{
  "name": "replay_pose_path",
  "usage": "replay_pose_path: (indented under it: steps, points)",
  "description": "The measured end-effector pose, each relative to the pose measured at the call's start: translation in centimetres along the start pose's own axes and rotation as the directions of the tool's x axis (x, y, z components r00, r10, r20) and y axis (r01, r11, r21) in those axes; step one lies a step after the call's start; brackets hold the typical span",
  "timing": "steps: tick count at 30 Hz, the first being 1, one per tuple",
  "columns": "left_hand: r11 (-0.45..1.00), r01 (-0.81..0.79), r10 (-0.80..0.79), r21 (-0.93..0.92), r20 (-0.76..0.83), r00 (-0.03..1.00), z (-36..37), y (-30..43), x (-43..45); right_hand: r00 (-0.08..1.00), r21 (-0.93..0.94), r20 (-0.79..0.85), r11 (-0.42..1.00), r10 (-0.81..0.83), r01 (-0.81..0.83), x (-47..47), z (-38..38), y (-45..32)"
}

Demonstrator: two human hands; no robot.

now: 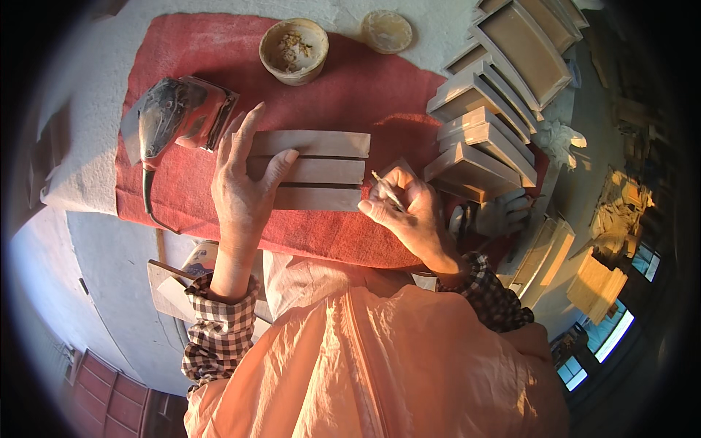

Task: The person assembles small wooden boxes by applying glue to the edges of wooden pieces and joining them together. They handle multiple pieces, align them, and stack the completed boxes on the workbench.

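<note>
My left hand (243,169) rests with its thumb and palm edge on a wooden piece (323,171) that shows three parallel slats with dark gaps between them. The piece lies on a red cloth (339,230). Just right of its end, my right hand (408,211) pinches a thin, pale, stick-like tool (388,190) between thumb and fingers, its tip pointing up and left. What kind of tool it is, I cannot tell. Beyond the wood stands a bowl (294,52) with pale paste and yellowish crumbs inside.
An electric sander (186,112) sits at the left, its cord running over the cloth's near edge. Shallow wooden boxes (482,120) are stacked at the right, with gloves (501,213) beside them. A round lid or shallow dish (386,32) lies at the back.
</note>
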State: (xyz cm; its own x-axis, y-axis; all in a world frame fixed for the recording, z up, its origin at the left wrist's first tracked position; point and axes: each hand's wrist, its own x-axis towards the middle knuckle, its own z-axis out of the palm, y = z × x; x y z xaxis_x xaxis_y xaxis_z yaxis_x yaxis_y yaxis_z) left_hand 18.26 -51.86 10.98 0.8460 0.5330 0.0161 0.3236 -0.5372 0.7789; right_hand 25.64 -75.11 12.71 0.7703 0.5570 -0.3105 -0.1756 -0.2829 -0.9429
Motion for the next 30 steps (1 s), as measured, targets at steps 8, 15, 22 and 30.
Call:
replay_pose_path:
  steps: [8, 15, 22, 30]
  points:
    - [0.990, -0.015, 0.029, -0.140, 0.097, 0.995, -1.7, -0.9, -0.1, 0.986, 0.159, 0.011, 0.973, 0.168, -0.168, 0.1, -0.9, -0.8]
    - [0.980, -0.024, 0.034, -0.197, 0.046, 0.998, -0.8, -1.2, 0.2, 0.936, 0.177, 0.214, 0.932, 0.278, -0.317, -1.9, -3.3, -1.8]
    - [0.978, -0.020, 0.029, -0.209, 0.041, 0.999, -0.7, -1.3, 0.0, 0.887, 0.143, 0.323, 0.910, 0.329, -0.389, -2.8, -3.5, -1.3]
    - [0.966, 0.006, 0.007, -0.258, 0.050, 0.999, -0.6, -1.2, -0.1, 0.757, 0.186, 0.450, 0.779, 0.474, -0.599, -2.3, -3.1, -1.9]
